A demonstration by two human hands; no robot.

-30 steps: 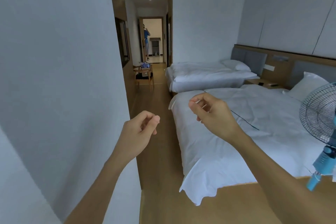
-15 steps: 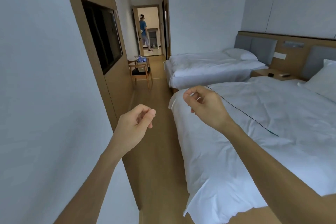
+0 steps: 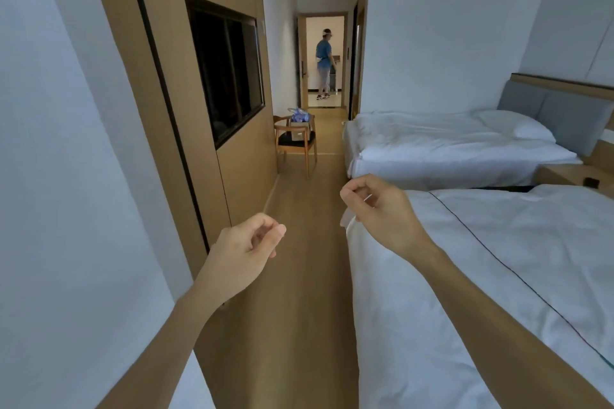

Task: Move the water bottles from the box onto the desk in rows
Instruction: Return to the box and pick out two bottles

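Between wall and bed: we stand on a strip of wooden floor (image 3: 309, 276), with the near bed (image 3: 498, 276) on our right and a white wall (image 3: 66, 176) on our left; we judge this to be the walk toward the work, not the work itself.
Left hand: our left hand (image 3: 247, 247) hangs in the air in front of us, fingers loosely curled, thumb tip resting by the forefinger, nothing in it.
Right hand: our right hand (image 3: 378, 206) floats over the corner of the near bed, fingers curled in the same slack way, holding nothing we can see.
Why so held: both hands are raised and apart from each other, which we read as keeping them ready and in the camera's sight while we move.
Water bottles: a bluish, plastic-wrapped bundle (image 3: 300, 116) sits on the chair (image 3: 295, 143) far down the passage; we think these may be the bottles, but they are too small to tell.
Box: a brown carton shape seems to sit under that bundle; we cannot be sure.
Desk: none is plainly in view.
Others: a person in blue (image 3: 324, 63) stands in the lit doorway beyond, well apart from us.
Wall panel: a wooden panel with a dark recessed screen (image 3: 229, 70) lines the left side.
Progress: nothing is moved yet, as far as we can judge.
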